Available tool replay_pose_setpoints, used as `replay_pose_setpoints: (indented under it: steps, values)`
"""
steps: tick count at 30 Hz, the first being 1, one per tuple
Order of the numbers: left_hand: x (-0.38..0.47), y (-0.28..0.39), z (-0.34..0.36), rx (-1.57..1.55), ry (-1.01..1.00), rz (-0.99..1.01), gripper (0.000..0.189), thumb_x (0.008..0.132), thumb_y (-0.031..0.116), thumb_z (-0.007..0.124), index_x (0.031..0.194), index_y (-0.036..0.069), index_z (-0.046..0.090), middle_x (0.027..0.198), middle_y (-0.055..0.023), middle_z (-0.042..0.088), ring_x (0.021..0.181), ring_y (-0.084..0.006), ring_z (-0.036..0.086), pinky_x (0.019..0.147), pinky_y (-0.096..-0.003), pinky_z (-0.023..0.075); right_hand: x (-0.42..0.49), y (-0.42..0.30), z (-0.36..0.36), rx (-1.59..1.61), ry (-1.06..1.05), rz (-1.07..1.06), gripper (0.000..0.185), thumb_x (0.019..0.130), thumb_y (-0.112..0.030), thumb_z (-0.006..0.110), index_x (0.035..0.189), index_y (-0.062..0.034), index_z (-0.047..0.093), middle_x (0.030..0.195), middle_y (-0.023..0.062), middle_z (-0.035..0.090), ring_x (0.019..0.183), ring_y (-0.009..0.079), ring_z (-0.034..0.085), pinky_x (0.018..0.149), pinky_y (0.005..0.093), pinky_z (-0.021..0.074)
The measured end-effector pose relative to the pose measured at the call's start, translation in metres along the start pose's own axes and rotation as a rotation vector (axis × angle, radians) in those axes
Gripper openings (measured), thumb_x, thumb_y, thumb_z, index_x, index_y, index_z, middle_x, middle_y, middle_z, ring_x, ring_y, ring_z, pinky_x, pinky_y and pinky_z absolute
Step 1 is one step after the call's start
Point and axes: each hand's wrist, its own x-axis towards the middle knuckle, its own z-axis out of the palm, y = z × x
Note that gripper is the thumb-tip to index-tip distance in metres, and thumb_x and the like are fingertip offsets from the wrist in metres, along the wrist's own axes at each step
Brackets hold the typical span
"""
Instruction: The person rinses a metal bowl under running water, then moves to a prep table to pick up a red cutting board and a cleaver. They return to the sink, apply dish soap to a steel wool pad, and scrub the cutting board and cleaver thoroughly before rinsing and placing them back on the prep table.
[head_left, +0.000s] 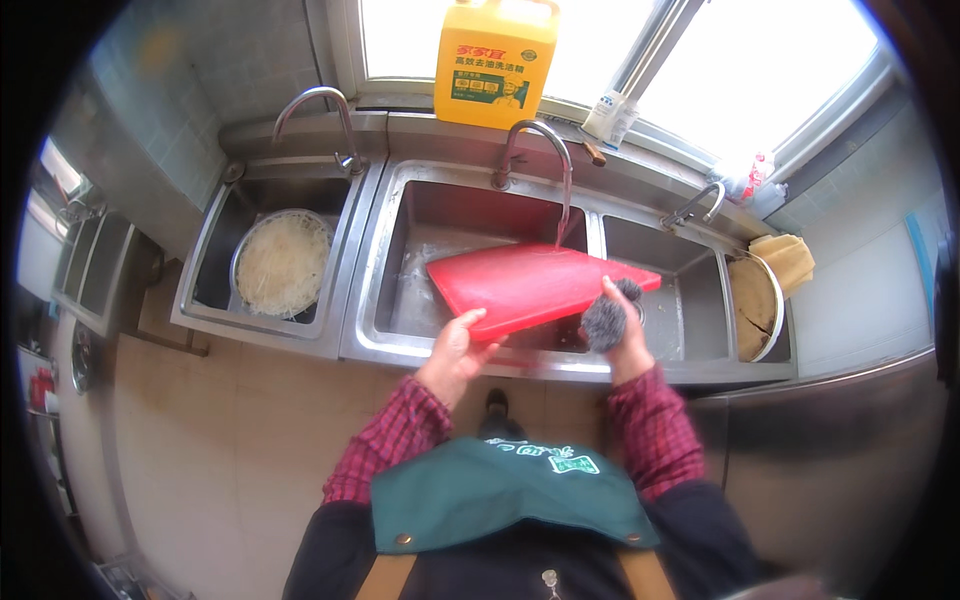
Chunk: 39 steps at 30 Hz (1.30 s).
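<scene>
A red plastic cutting board (525, 286) is held tilted over the middle basin of a stainless steel sink (420, 247). My left hand (457, 352) grips its near left corner, thumb on top. In my right hand (632, 330) is a grey wire scouring pad (604, 324), held just below the board's right end; whether the fingers also touch the board I cannot tell. Water runs from the middle gooseneck faucet (538, 127) onto the board's far edge.
The left basin holds a bowl of pale shredded food (283, 262). A yellow detergent jug (495, 64) stands on the back ledge, near a brown handle (595, 154). At right are another faucet (694, 204), a round container (756, 307) and a tan cloth (782, 262).
</scene>
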Motion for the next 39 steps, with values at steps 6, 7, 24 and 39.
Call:
replay_pose_setpoints:
  steps: [6,7,24,39]
  values:
    - [0.001,-0.072,0.044,-0.130,-0.229,-0.221,0.037,0.100,0.033,0.065,0.124,0.005,0.059,0.104,-0.0138,0.072,0.080,-0.0222,0.072,0.062,-0.0301,0.0615,-0.018,-0.042,0.013,-0.131,0.121,-0.200,0.020,0.093,-0.020,0.072,0.106,-0.0077,0.063,0.087,0.0035,0.066,0.075,0.0205,0.067,0.064,0.0387,0.0572]
    - [0.003,-0.086,0.049,-0.120,-0.268,-0.303,0.040,0.100,0.036,0.065,0.124,0.005,0.059,0.103,-0.0141,0.071,0.081,-0.0215,0.072,0.064,-0.0302,0.0617,-0.023,-0.042,0.004,-0.163,0.175,-0.176,0.018,0.092,-0.015,0.072,0.106,-0.0066,0.064,0.087,0.0030,0.065,0.076,0.0196,0.066,0.066,0.0362,0.0561]
    - [0.147,-0.135,0.021,0.569,-0.328,-0.534,0.063,0.105,0.054,0.048,0.120,-0.006,0.062,0.107,-0.0200,0.074,0.087,-0.0234,0.074,0.071,-0.0338,0.0582,0.081,-0.102,-0.152,-0.699,0.466,-0.408,0.080,0.077,0.010,0.065,0.151,0.0013,0.036,0.107,0.0106,0.066,0.083,0.0190,0.066,0.074,0.0324,0.0556]
    - [0.284,0.010,-0.131,1.309,0.914,0.274,0.062,0.087,0.037,0.069,0.132,-0.004,0.057,0.134,-0.0275,0.059,0.127,-0.0407,0.056,0.107,-0.0469,0.0457,0.154,-0.059,-0.212,-0.693,0.489,-0.364,0.072,0.072,0.002,0.074,0.141,0.0007,0.052,0.101,0.0111,0.070,0.089,0.0232,0.067,0.081,0.0366,0.0550]
